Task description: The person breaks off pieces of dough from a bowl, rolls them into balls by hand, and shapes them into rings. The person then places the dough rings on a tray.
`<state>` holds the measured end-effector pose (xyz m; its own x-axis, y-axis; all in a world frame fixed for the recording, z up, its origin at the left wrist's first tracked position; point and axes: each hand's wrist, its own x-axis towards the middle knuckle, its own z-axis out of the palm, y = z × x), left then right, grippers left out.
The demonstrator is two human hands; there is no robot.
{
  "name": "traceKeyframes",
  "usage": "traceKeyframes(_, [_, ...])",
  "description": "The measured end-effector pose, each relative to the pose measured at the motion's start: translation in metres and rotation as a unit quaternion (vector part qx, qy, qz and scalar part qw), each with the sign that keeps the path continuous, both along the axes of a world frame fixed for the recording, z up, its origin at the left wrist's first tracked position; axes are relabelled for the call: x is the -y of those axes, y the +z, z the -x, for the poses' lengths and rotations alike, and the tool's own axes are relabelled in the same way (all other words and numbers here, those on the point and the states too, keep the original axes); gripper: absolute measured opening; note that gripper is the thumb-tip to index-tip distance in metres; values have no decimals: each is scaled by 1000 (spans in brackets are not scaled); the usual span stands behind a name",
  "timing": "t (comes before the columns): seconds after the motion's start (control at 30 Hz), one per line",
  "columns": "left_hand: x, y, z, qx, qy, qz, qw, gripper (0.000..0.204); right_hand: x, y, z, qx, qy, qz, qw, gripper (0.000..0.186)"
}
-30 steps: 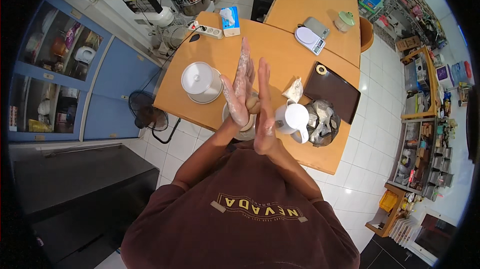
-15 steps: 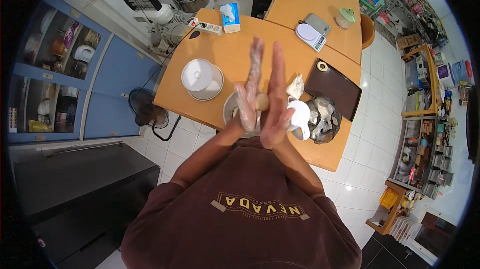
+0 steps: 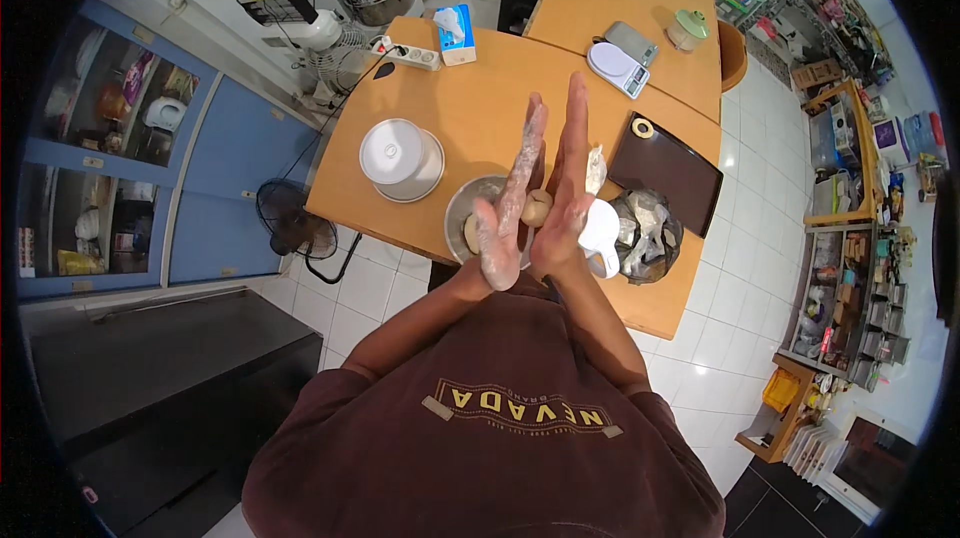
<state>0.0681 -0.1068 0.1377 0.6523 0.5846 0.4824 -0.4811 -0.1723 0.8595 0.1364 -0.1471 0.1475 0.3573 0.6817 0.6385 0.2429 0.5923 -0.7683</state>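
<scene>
A pale ball of dough (image 3: 537,208) is pressed between my two palms. My left hand (image 3: 512,208) is smeared with something white like flour, its fingers stretched forward. My right hand (image 3: 565,188) faces it, fingers also straight and held together. Both hands are above a round metal bowl (image 3: 455,206), in which another pale dough piece (image 3: 472,234) shows beside my left hand. The rest of the bowl's inside is hidden by my hands. Just right of my right hand stands a white jug (image 3: 600,226).
A dark plastic bag (image 3: 668,260) and a dark tray (image 3: 690,173) with a tape roll (image 3: 643,128) lie right. A white lidded container (image 3: 392,153) stands left. Farther off are a kitchen scale (image 3: 617,68), a tissue box (image 3: 456,38) and a power strip (image 3: 412,57).
My hands have shifted against each other, both slightly to the right, with the dough ball still between the palms. More of the bowl and the dough in it shows now.
</scene>
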Motion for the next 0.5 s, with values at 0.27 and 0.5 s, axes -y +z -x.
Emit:
traceKeyframes(0.27, [-25, -24, 2, 6, 27, 72, 997, 104, 3, -19, 2, 84, 10, 4, 996, 101])
traceKeyframes(0.5, [-11, 15, -5, 27, -5, 24, 999, 114, 5, -22, -6, 54, 3, 2, 999, 99])
